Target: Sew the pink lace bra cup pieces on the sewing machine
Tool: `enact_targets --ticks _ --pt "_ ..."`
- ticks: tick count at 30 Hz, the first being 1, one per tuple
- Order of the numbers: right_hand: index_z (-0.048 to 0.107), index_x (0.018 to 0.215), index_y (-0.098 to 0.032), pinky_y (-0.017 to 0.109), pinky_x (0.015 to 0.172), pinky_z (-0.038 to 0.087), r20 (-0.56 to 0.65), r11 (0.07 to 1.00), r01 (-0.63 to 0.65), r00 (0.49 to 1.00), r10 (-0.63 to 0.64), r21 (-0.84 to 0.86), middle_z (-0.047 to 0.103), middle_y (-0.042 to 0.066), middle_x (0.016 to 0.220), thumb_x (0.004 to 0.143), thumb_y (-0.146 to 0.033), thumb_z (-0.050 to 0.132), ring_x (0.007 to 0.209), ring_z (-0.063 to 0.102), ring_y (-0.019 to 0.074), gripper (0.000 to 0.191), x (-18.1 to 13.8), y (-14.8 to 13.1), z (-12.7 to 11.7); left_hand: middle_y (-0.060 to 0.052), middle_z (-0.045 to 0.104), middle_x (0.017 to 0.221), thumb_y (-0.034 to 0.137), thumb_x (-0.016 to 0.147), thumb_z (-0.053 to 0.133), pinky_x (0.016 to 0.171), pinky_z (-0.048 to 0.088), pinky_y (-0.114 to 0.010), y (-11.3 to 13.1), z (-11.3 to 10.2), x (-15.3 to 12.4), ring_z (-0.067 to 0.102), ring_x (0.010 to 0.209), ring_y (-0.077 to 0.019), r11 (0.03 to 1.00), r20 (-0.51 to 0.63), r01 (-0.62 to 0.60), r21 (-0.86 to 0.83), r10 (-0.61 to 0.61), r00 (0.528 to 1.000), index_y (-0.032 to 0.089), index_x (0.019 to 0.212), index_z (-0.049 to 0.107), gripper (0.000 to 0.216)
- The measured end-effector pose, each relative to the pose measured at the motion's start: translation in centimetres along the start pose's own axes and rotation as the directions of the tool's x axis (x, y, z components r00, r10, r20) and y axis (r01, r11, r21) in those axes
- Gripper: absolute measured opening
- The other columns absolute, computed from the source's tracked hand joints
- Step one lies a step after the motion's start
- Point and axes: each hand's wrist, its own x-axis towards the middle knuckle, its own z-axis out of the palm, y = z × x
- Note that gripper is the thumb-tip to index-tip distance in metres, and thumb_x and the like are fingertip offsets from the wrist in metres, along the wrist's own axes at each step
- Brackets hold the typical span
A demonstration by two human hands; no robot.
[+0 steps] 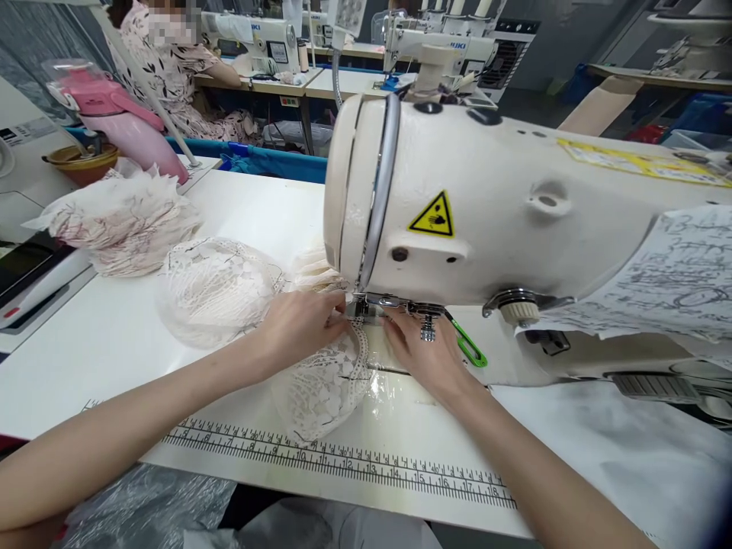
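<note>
A cream lace bra cup (320, 389) lies on the sewing table, its trimmed edge running under the presser foot (359, 307) of a white sewing machine (486, 198). My left hand (303, 324) is closed at the lace edge just left of the foot, thumb and fingers pinching the fabric. To the right of the foot, my right hand (426, 351) rests low on the machine bed, fingers stretched forward and thumb apart. The machine head partly hides its fingertips. Beside that hand lies a green thread snipper (470, 345).
More lace cups (217, 290) and a bundle of pale fabric (126, 221) lie left. A pink bottle (114, 114) stands behind them. A printed ruler (343, 461) follows the table's front edge. Handwritten paper (669, 267) hangs on the machine. A co-worker (165, 69) sits beyond.
</note>
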Motion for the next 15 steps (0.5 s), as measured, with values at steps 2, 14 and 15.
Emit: enact_targets --ticks 2,14,15 --pt "0.066 0.118 -0.025 0.031 0.060 0.045 -0.017 1.000 0.028 0.999 -0.028 -0.002 0.069 0.008 0.079 0.100 -0.032 0.036 0.071 0.064 0.0223 0.036 0.0 -0.1 0.2 0.000 0.064 0.067 0.034 0.089 0.056 0.042 0.025 -0.025 0.0 0.4 -0.2 0.056 0.052 -0.0175 0.998 -0.078 -0.046 0.052 0.050 0.996 0.019 0.087 0.059 0.015" --pt "0.062 0.122 -0.028 0.040 0.072 0.046 -0.093 0.991 0.073 0.992 -0.084 -0.115 0.068 0.011 0.093 0.097 -0.043 0.043 0.084 0.063 0.0275 0.034 -0.2 1.2 0.9 -0.005 0.065 0.087 0.016 0.098 0.042 0.069 0.050 -0.032 0.7 1.8 -2.8 0.062 0.079 -0.0180 0.844 -0.298 -0.494 0.208 0.535 0.790 0.014 0.090 0.064 0.024" --pt "0.061 0.124 -0.030 0.040 0.072 0.046 -0.081 0.990 0.079 0.993 -0.089 -0.113 0.068 0.010 0.092 0.097 -0.042 0.044 0.084 0.063 0.0270 0.034 -0.2 1.1 1.0 -0.005 0.066 0.090 0.016 0.099 0.042 0.070 0.052 -0.032 0.7 2.0 -2.9 0.063 0.082 -0.0186 0.841 -0.304 -0.503 0.200 0.541 0.784 0.013 0.092 0.064 0.023"
